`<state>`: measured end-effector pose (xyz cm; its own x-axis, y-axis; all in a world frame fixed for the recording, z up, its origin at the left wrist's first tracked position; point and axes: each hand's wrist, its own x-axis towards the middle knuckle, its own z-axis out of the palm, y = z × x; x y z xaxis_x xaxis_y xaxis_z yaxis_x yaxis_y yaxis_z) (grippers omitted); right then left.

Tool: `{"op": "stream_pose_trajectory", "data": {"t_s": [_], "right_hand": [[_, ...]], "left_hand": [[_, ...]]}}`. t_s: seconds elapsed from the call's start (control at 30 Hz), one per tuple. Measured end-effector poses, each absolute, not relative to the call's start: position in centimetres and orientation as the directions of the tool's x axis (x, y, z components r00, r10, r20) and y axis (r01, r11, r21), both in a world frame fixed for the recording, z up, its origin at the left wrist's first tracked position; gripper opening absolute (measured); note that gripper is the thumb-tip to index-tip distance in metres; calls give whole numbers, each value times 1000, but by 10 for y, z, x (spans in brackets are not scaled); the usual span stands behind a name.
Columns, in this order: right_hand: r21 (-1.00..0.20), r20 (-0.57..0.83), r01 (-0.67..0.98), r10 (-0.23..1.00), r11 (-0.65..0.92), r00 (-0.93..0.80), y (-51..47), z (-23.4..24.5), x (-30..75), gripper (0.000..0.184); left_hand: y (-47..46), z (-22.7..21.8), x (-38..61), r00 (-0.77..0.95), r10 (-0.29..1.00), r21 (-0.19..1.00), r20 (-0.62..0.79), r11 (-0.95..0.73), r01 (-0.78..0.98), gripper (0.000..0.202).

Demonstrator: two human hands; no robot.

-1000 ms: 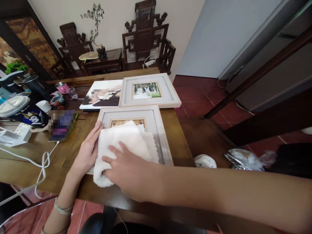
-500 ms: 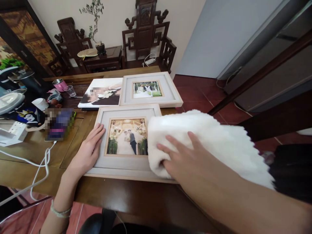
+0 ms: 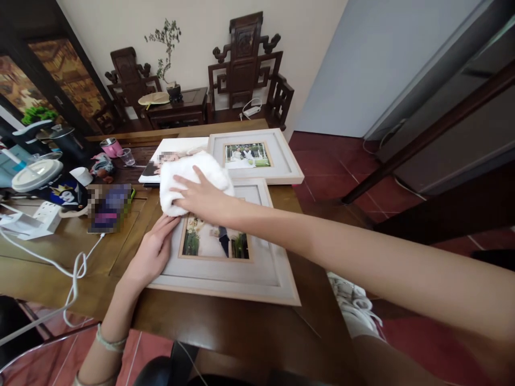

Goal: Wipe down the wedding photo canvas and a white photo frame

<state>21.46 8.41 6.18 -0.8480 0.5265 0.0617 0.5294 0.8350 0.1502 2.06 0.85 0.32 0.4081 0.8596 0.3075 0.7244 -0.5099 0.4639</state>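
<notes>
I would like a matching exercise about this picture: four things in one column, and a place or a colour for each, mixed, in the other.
Things:
1. cloth
2. left hand
3. plant
4. mug

Places and colours:
A. standing on the small table
B. pink
C. at the left edge of the near frame
D. white, under the right hand

Right pairs: 1-D, 2-C, 3-A, 4-B

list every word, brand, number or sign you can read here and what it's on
No text is legible.
Lidded dark mug: any lettering too small and blurred to read.
Phone: screen pixelated, unreadable.
White cloth, near picture frame: no lettering seen.
</notes>
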Motion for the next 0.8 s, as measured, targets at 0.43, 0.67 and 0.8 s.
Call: {"op": "stream_pose_trajectory", "data": {"t_s": [0.43,0.67,0.8], "right_hand": [[204,-255,791,812,576,-525,70,79,303,44],[104,-272,736,731,669,-626,-6,68,309,30],[-5,-119,753,748,658,-653,-61,37,302,16]], "left_hand": [[7,2,22,383,874,485,300,-485,728,44],[7,2,24,372,878,453,302,-476,754,44],[8,3,24,394,873,448,288,-486,750,45]]}}
